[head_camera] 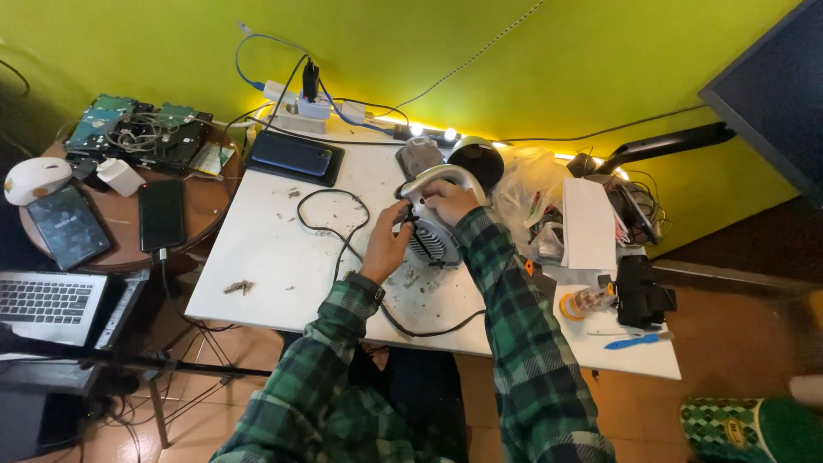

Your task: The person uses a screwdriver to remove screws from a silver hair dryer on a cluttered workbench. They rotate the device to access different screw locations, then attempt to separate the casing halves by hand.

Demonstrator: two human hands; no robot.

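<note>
- Head view shows a grey hair dryer [433, 225] on the white worktop [274, 257], near its middle and toward the far edge.
- Its long axis runs from the near side to the far side, with the curved handle arching away from the person toward the green wall; the vented grille end faces the person.
- Left hand [387, 244] rests against the dryer's near left side, fingers curled onto the body.
- Right hand [447, 201] grips the top by the handle, fingers wrapped and pressed around it.
- Its black cord [343, 249] loops over the worktop to the left, then trails back under the left forearm toward the near edge.
- Just behind the dryer stands a round black lamp head [477, 159]; a crumpled clear plastic bag [527, 193] and a white box [588, 225] crowd the right side.
- Dark phone on a tablet [293, 156] lies far left; a power strip [302, 110] sits beyond it.
- Dust and small scraps litter the worktop around the dryer, which looks worn and grimy.
</note>
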